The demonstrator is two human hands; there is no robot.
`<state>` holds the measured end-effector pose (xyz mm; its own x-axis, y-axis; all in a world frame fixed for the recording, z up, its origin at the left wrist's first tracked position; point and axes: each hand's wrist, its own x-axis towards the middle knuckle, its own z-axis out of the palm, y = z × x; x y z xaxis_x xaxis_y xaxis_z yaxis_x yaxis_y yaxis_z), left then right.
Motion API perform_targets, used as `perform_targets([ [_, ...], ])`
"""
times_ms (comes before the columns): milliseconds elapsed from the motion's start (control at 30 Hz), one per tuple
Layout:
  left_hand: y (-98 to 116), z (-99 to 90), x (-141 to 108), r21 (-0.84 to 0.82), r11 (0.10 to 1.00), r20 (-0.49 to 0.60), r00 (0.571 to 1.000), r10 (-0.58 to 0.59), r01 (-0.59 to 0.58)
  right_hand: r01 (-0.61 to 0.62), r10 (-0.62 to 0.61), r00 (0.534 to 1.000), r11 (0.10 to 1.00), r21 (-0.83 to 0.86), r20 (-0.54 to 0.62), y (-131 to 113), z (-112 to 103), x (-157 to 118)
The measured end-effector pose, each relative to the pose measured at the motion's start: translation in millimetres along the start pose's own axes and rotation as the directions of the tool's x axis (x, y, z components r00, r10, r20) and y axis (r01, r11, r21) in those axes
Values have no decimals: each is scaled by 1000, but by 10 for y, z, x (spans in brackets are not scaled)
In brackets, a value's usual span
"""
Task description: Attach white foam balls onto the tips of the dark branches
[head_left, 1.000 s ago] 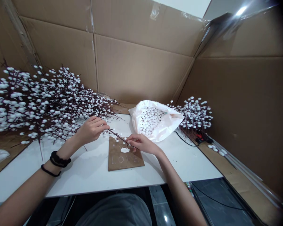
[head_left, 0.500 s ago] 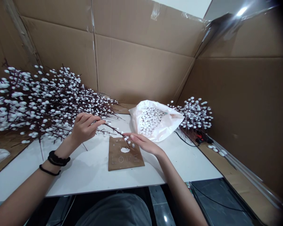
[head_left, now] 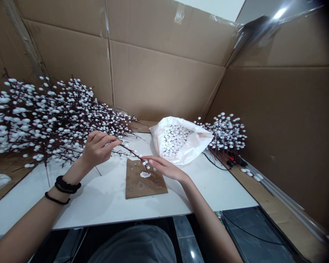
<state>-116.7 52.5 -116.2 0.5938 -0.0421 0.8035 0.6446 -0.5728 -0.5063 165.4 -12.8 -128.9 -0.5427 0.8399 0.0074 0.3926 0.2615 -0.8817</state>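
My left hand [head_left: 100, 149] pinches the upper end of a thin dark twig [head_left: 131, 151] that slants down to the right and bears a few white balls. At its lower part, the fingers of my right hand [head_left: 164, 166] are closed on the twig beside the balls. Under the twig's tip lies a brown cardboard piece [head_left: 146, 190] marked LOVE, with a white patch [head_left: 145, 175] of what looks like glue. The tip reaches the patch's upper edge. Behind my right hand, an open white bag [head_left: 186, 151] holds loose white balls.
Dark branches with white balls [head_left: 57, 117] are heaped at the left. A smaller bunch [head_left: 227, 131] stands right of the bag, near a black cable [head_left: 215, 166]. Several white balls [head_left: 251, 174] lie on the right ledge. Cardboard walls [head_left: 164, 73] enclose the white table [head_left: 104, 204].
The twig's lower tip has shifted slightly left and now meets the white patch. My right hand has moved a little left with it; my left hand has barely moved.
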Motion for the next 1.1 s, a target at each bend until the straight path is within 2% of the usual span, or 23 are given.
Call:
perform_targets([
  [133,0,-19,12,-7,1000,-16,1000,16,-17,11,-10,1000,1000,18,-11,-13,-36,-13],
  [267,-11,-45,2,-58,998,-16,1000,24,-25,82,-82,997,997,6,-13,-60,-238,-124],
  [333,-28,-59,-16,-77,997,-15,1000,21,-22,138,-139,984,990,-16,-111,-103,-401,-246],
  [400,-53,-71,-38,-85,996,-16,1000,18,-19,170,-181,939,984,-61,-291,-141,-567,-382],
  [467,-83,-79,-60,-110,994,-10,1000,-16,15,128,-182,868,981,-146,-461,-144,-699,-473],
  [533,-111,-77,-82,-150,986,2,997,-75,74,27,-157,827,970,-241,-539,-89,-774,-466],
  [700,-133,-18,-117,-219,942,42,967,-251,254,-201,-64,841,885,-419,-538,246,-728,-73],
  [767,-124,22,-115,-253,896,88,931,-354,364,-268,-41,840,835,-480,-541,367,-666,91],
  [867,-90,78,-98,-314,785,210,846,-490,533,-322,-35,832,782,-533,-554,469,-579,223],
  [967,-27,115,-80,-359,637,344,731,-589,682,-319,-57,823,777,-542,-565,512,-531,242],
  [1100,87,135,-63,-383,425,431,565,-703,820,-236,-120,801,837,-493,-587,501,-566,201],
])
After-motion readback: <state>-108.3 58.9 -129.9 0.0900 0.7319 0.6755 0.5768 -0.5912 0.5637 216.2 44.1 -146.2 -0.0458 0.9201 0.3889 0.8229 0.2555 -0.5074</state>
